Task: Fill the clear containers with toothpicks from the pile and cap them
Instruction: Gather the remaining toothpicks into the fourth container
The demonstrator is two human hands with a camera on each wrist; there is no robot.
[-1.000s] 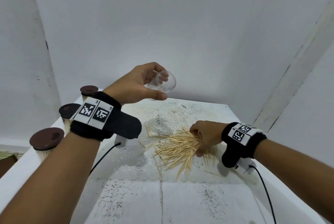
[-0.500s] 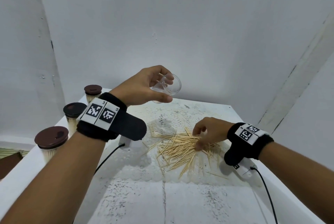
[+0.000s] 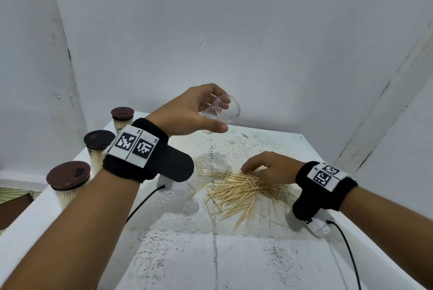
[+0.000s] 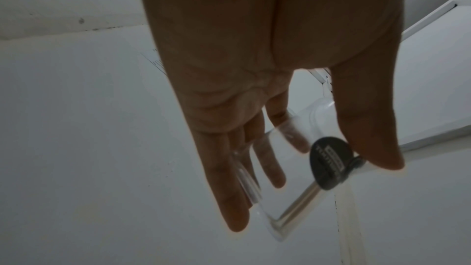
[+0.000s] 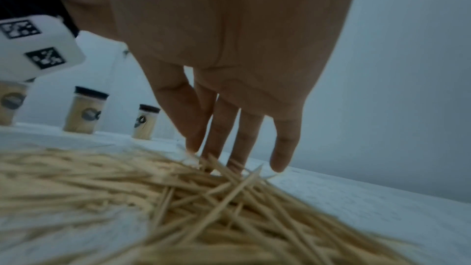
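Observation:
My left hand (image 3: 199,111) holds a clear empty container (image 3: 222,111) in the air above the table's far side, tilted with its mouth toward the right. In the left wrist view the fingers and thumb wrap the clear container (image 4: 293,168), which bears a dark round label. A pile of toothpicks (image 3: 239,191) lies scattered on the white table. My right hand (image 3: 267,168) lies over the pile's far right part, fingers stretched out. The right wrist view shows my straight fingertips (image 5: 216,148) touching the toothpicks (image 5: 203,198), gripping none.
Three toothpick-filled containers with brown caps stand along the table's left edge: the near one (image 3: 68,179), the middle one (image 3: 98,147) and the far one (image 3: 122,117). White walls close in behind and on the right. A cable (image 3: 346,250) trails from each wrist camera.
My right hand has let go of its curled hold in the pile and spread flat over the toothpicks, sliding a little leftward. The left hand keeps the container aloft, almost unmoved.

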